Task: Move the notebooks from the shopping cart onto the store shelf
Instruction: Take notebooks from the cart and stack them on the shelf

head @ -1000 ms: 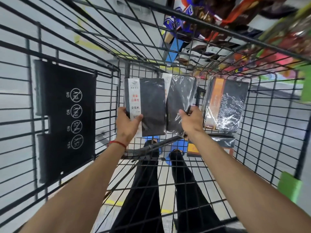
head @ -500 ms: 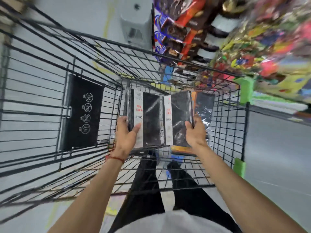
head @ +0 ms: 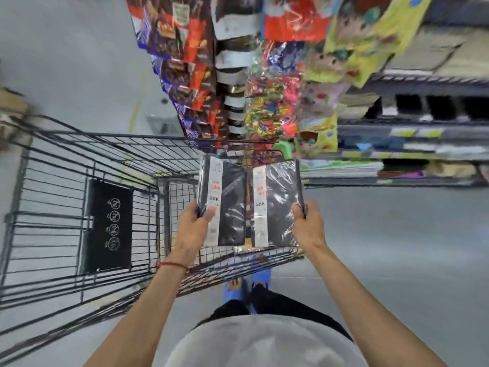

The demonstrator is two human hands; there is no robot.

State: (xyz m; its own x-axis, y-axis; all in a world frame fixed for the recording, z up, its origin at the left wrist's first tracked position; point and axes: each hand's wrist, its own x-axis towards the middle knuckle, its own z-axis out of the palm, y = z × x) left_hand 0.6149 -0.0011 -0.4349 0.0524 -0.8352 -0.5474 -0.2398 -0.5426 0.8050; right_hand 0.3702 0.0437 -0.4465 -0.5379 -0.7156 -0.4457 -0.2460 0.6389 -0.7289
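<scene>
Right, head view, and both hands are loaded: the left hand (head: 194,229) grips the left notebook (head: 231,207) by its lower left edge, thumb across the white band, while the right hand (head: 308,226) pinches the right notebook (head: 279,207) by its right edge alone. The two hang side by side, covers to the camera, nearly touching, above the near right corner of the cart (head: 145,135), so they are out of the basket but not yet at the shelf (head: 423,152), which sits off to the right. Now the worries. Both covers are wrapped in shiny film, and each is held at one edge only, so a notebook could slide or swing out of a pinch and drop into the cart or onto the floor. That right-hand grip looks the thinner of the two. With both hands busy, nothing is free to clear a space, and the shelf is too blurred to tell where a gap lies; a stack (head: 341,169) already lies at its near end and could be shoved askew by a careless push. A low carry risks clipping the cart's rim, and the hanging snack packs (head: 201,62) sit close beyond it, so a wide swing might brush them.
</scene>
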